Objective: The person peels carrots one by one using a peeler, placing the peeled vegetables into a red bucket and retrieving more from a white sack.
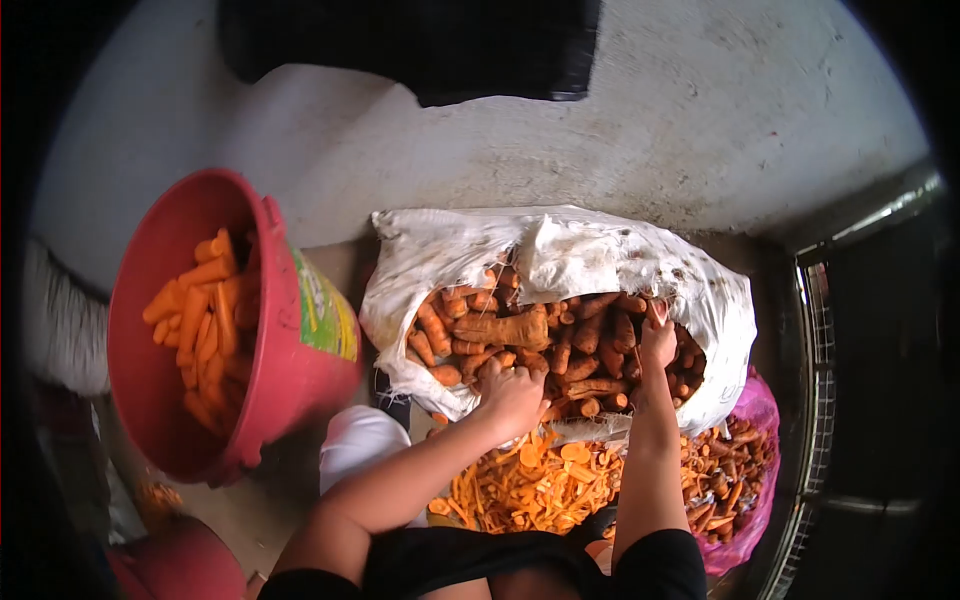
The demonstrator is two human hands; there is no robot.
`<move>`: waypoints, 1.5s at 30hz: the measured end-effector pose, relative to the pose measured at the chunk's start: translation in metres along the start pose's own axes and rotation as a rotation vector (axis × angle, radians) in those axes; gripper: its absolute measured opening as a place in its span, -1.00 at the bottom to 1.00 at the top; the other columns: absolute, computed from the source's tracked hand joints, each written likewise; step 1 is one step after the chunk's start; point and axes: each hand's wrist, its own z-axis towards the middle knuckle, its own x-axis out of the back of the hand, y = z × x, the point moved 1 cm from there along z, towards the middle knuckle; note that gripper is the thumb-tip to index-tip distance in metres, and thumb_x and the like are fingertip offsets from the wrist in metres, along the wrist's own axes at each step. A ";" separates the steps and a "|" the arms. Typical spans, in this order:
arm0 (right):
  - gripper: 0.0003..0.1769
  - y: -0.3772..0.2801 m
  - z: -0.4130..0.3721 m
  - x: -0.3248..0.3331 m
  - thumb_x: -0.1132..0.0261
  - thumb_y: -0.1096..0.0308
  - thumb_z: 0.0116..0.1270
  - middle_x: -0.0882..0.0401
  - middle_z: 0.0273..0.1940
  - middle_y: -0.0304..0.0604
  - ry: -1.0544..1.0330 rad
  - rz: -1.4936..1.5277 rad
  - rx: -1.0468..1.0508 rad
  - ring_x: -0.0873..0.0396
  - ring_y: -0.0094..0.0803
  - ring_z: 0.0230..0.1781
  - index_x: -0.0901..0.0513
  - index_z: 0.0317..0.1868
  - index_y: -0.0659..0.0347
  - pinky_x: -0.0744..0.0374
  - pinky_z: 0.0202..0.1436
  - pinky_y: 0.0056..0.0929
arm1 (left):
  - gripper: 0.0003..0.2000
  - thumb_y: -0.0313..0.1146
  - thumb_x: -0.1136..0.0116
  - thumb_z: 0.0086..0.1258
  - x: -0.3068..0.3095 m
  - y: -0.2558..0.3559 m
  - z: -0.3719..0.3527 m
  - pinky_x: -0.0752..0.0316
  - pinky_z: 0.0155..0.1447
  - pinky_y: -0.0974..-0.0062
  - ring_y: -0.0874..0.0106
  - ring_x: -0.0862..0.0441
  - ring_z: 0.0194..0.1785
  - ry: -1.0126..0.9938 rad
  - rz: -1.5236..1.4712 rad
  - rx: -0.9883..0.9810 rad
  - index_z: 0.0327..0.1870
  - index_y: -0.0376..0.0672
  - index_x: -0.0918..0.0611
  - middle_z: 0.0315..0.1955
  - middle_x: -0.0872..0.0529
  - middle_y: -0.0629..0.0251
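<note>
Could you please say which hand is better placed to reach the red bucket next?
Probably the left hand: it's nearer the red bucket; the right hand is farther across the white sack.

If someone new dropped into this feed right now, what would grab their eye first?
Probably the big white sack in the middle, gaping open on dull, soil-darkened carrots, with the left hand and right hand at its opening. Next, the red bucket to the left, holding far brighter orange carrots. Then the heap of orange scraps just below the sack, with a pink bag to its right.
</note>
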 end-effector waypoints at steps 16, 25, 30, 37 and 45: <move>-0.68 0.007 -0.315 0.155 -0.32 0.12 0.31 -0.33 -0.71 -0.35 -0.274 1.485 -0.267 -0.25 -0.60 -0.80 -0.49 -0.23 0.20 -0.22 -0.76 -0.60 | 0.08 0.60 0.22 0.09 -0.059 0.060 0.018 -0.49 0.07 0.24 0.09 -0.60 0.09 -0.037 -1.258 -0.011 -0.03 -0.54 -0.59 -0.13 -0.66 -0.25; -0.69 -0.035 -0.373 0.180 -0.23 0.15 0.38 -0.33 -0.78 -0.36 -0.183 0.964 0.057 -0.27 -0.65 -0.82 -0.59 -0.22 0.29 -0.12 -0.79 -0.63 | -0.30 0.23 -0.07 0.30 -0.023 0.051 -0.058 -0.40 0.05 0.38 0.33 -0.53 -0.01 -0.070 -1.602 -0.148 0.10 -0.37 -0.52 -0.09 -0.61 0.07; -0.67 -0.061 -0.387 0.198 -0.13 0.18 0.47 -0.59 -0.49 -0.20 -0.122 1.125 0.105 -0.23 -0.71 -0.82 -0.56 0.01 0.28 -0.17 -0.78 -0.68 | -0.44 0.17 -0.11 0.30 -0.037 0.040 -0.041 -0.48 -0.27 0.44 0.41 -0.61 -0.36 0.219 -1.651 0.014 -0.04 -0.24 -0.58 -0.41 -0.67 0.22; -0.69 -0.043 -0.365 0.193 -0.24 0.19 0.36 -0.61 -0.49 -0.12 -0.099 1.276 -0.066 -0.32 -0.62 -0.79 -0.56 -0.10 0.30 -0.25 -0.75 -0.66 | -0.40 -0.05 -0.39 0.06 -0.004 0.010 -0.071 -0.45 -0.03 0.41 0.30 -0.59 -0.07 0.152 -1.432 -0.106 0.02 -0.32 -0.53 -0.15 -0.64 0.01; -0.64 -0.028 -0.340 0.208 -0.17 0.11 0.41 -0.59 -0.44 -0.16 -0.072 1.233 -0.035 -0.33 -0.65 -0.74 -0.56 0.04 0.18 -0.30 -0.71 -0.67 | -0.54 -0.19 -0.35 -0.04 0.002 0.013 -0.101 -0.57 -0.21 0.20 0.13 -0.69 -0.26 0.561 -0.636 -0.367 -0.09 -0.18 -0.56 -0.35 -0.71 0.08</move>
